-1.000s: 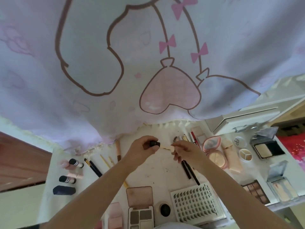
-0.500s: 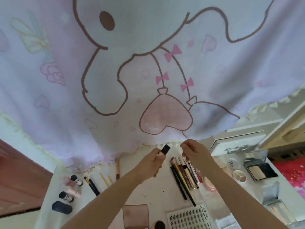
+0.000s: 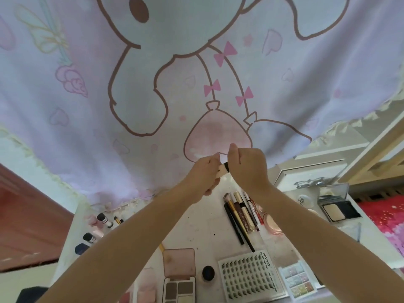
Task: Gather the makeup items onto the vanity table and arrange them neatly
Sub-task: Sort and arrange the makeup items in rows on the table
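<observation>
Beige tube (image 3: 221,172) btwn hands: left hand (image 3: 204,174) grips body, right hand (image 3: 248,169) grips cap.

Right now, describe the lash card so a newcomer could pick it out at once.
Start at the white vanity table, near edge, under the right forearm. The lash card lies flat there, between the open eyeshadow palette and a small pastel palette. Only it is white with rows of small dark lash clusters and XOYO printed along one edge.
</observation>
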`<state>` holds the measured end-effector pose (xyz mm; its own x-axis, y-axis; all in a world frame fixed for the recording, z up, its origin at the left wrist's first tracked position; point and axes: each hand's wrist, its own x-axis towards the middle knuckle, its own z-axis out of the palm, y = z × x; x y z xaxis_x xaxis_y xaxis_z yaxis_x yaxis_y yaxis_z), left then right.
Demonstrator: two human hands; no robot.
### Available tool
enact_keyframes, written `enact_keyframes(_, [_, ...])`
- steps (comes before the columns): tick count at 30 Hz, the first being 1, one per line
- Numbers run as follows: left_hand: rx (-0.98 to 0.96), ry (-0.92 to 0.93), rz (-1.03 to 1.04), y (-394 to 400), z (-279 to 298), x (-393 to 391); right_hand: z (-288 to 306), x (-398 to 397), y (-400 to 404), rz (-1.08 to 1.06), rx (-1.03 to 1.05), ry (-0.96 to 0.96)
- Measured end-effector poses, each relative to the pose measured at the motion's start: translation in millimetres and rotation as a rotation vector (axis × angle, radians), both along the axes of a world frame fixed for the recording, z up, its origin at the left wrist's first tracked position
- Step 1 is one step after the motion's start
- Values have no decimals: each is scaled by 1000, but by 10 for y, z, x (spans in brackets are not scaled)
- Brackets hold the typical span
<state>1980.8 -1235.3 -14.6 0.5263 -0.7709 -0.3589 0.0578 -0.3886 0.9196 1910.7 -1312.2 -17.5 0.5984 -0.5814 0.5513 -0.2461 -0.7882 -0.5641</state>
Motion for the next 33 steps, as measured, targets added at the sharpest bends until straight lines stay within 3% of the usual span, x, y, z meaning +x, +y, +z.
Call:
enact_keyframes(3, [3,246,-101,79,89,-68,85,-79,-85,205,-246,-100])
enact_keyframes(5, [-42,239,-131,126,126,-85,101,-115,-147,284,-117,-20])
enact_keyframes(9, [40,-206,-288,194,189,-8,51,-170,-270,222,470,374])
enact_keyframes(12, [65,-419,-356,221,149,55,47,-201,-290,278,682,342])
enact_keyframes(14, [33,-478,-355,241,169,74,46,-221,-278,313,619,267])
enact_keyframes(17, [-8,-366,-272,282,170,131,51,-265,-256,403,497,164])
enact_keyframes(20, [-42,-177,-248,330,153,170,-3,-292,-303,516,598,67])
enact_keyframes(23, [-37,-232,-220,313,163,218,114,-190,-267,542,760,184])
enact_keyframes(26, [-43,-279,-202,288,189,279,206,-67,-270,474,583,404])
enact_keyframes(30, [-89,-147,-160,341,233,375,243,-41,-266,595,598,174])
enact_keyframes(33, [-113,-118,-154,396,228,417,277,5,-236,626,760,204])
